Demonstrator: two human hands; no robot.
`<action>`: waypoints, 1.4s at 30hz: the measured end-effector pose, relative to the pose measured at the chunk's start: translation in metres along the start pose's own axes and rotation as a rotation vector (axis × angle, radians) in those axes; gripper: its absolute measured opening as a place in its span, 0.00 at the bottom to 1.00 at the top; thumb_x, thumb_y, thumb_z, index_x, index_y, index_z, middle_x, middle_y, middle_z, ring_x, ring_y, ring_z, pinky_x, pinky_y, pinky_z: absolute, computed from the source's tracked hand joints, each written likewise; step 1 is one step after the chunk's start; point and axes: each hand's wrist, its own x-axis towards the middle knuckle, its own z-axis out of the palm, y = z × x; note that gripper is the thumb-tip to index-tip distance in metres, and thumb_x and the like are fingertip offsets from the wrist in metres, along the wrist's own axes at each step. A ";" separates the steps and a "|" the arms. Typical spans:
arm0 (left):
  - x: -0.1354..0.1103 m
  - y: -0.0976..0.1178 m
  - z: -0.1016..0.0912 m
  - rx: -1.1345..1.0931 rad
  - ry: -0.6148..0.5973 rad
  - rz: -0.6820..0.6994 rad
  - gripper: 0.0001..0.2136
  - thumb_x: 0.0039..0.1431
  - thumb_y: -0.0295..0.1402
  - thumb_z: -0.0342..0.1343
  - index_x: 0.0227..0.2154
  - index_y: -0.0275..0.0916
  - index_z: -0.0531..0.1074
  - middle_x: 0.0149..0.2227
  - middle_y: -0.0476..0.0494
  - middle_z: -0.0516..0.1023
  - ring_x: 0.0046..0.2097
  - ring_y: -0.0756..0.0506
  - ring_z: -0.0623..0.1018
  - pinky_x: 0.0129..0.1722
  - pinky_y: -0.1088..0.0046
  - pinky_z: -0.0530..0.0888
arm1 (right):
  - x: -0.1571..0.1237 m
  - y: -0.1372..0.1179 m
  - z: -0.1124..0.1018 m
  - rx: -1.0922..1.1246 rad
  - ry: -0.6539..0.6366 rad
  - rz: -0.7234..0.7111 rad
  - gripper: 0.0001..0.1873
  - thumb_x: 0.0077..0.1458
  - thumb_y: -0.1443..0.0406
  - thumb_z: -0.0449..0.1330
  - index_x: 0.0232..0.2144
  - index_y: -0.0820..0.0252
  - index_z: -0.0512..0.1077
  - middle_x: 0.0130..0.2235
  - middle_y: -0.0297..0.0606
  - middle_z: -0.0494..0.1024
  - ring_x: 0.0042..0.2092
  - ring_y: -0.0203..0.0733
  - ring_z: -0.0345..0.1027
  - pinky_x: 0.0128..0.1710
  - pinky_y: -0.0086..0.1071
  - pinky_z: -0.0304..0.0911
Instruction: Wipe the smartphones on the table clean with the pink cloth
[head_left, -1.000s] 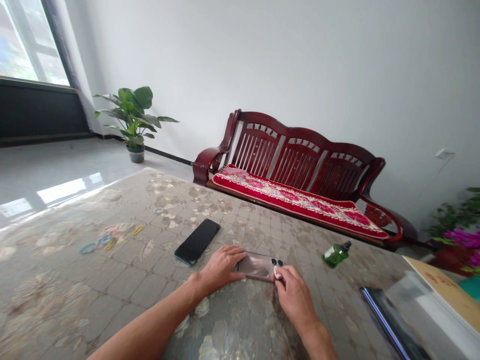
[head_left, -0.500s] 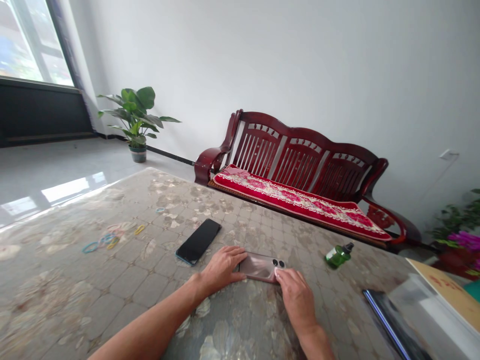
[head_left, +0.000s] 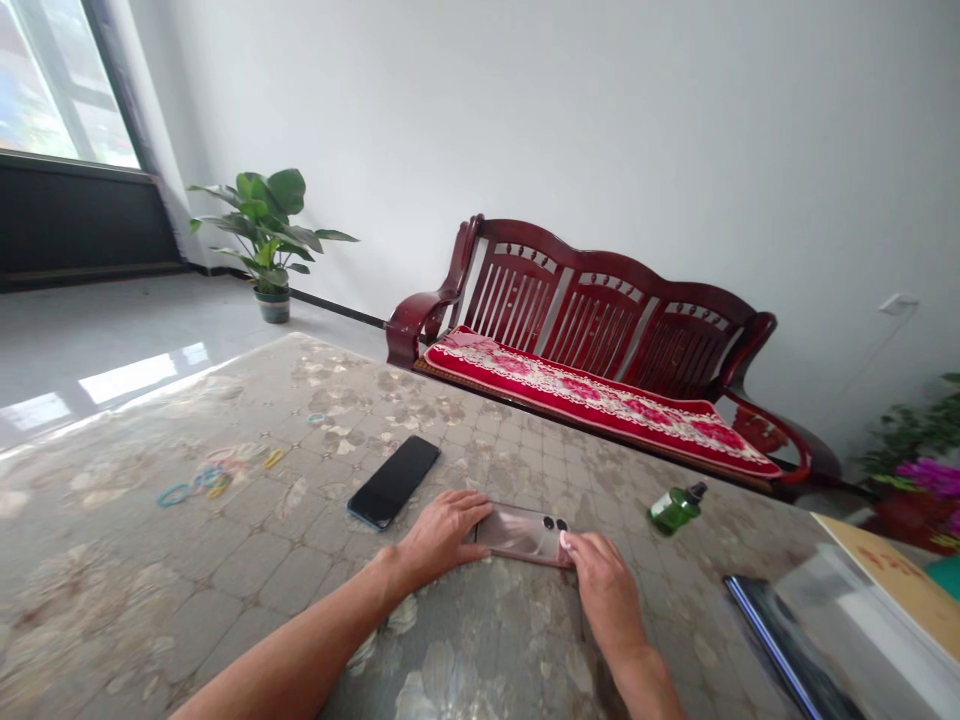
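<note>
A pinkish phone [head_left: 517,533] lies back up on the patterned tablecloth, its two dark camera lenses at the upper right. My left hand [head_left: 446,530] is closed over the phone's left end, thumb and fingers at its long edges. With bunched fingers, my right hand [head_left: 604,585] pinches a small white wad [head_left: 565,541] against the phone's right end; its material is too small to make out. A second phone [head_left: 395,481], dark screen up, rests to the left beyond my left hand.
Coloured rubber bands [head_left: 214,478] are scattered on the left of the table [head_left: 247,560]. A green spray bottle [head_left: 675,508] stands to the right, near a dark flat item [head_left: 780,640] and a box [head_left: 885,570]. Behind the table is a wooden bench [head_left: 600,300].
My right hand has slid slightly to the right along the phone's back with the white wad. My left hand keeps its place on the phone.
</note>
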 end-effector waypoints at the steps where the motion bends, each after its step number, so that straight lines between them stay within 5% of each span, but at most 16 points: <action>1: 0.000 0.000 0.000 0.002 -0.001 0.001 0.25 0.53 0.38 0.66 0.54 0.39 0.71 0.57 0.37 0.72 0.58 0.36 0.71 0.58 0.58 0.67 | 0.000 -0.003 0.002 0.001 -0.001 -0.003 0.16 0.68 0.64 0.46 0.38 0.55 0.73 0.34 0.36 0.75 0.37 0.41 0.69 0.37 0.32 0.62; 7: 0.000 0.002 -0.002 0.011 0.003 0.011 0.24 0.55 0.39 0.65 0.53 0.39 0.71 0.57 0.37 0.73 0.58 0.37 0.72 0.57 0.59 0.67 | 0.002 -0.037 0.010 0.047 -0.048 -0.122 0.14 0.67 0.66 0.47 0.41 0.53 0.73 0.36 0.35 0.75 0.39 0.41 0.68 0.41 0.33 0.61; 16: 0.000 0.002 -0.002 0.024 -0.013 0.009 0.24 0.55 0.39 0.64 0.54 0.40 0.70 0.57 0.37 0.73 0.58 0.37 0.72 0.57 0.60 0.67 | 0.001 -0.011 -0.009 -0.125 0.036 -0.027 0.14 0.67 0.66 0.48 0.37 0.54 0.73 0.33 0.36 0.75 0.36 0.43 0.65 0.37 0.35 0.58; 23: 0.000 0.002 -0.002 0.011 0.008 -0.003 0.23 0.55 0.37 0.64 0.53 0.39 0.71 0.57 0.37 0.73 0.57 0.37 0.72 0.58 0.59 0.66 | 0.000 -0.035 -0.002 -0.054 0.010 -0.191 0.16 0.67 0.69 0.46 0.41 0.53 0.73 0.35 0.36 0.75 0.38 0.43 0.65 0.40 0.35 0.58; 33: 0.000 0.003 -0.003 0.006 -0.007 -0.006 0.23 0.55 0.37 0.64 0.54 0.40 0.71 0.57 0.38 0.73 0.58 0.37 0.71 0.58 0.59 0.66 | 0.022 0.025 -0.005 -0.123 -0.036 0.017 0.14 0.66 0.67 0.48 0.36 0.54 0.73 0.35 0.38 0.76 0.38 0.45 0.65 0.39 0.36 0.58; 42: 0.000 0.000 -0.001 0.007 -0.007 0.008 0.23 0.56 0.38 0.63 0.54 0.40 0.71 0.57 0.38 0.73 0.58 0.37 0.72 0.58 0.59 0.67 | 0.030 0.028 0.004 -0.117 -0.119 0.037 0.17 0.66 0.65 0.47 0.33 0.53 0.74 0.34 0.37 0.78 0.37 0.43 0.66 0.38 0.35 0.58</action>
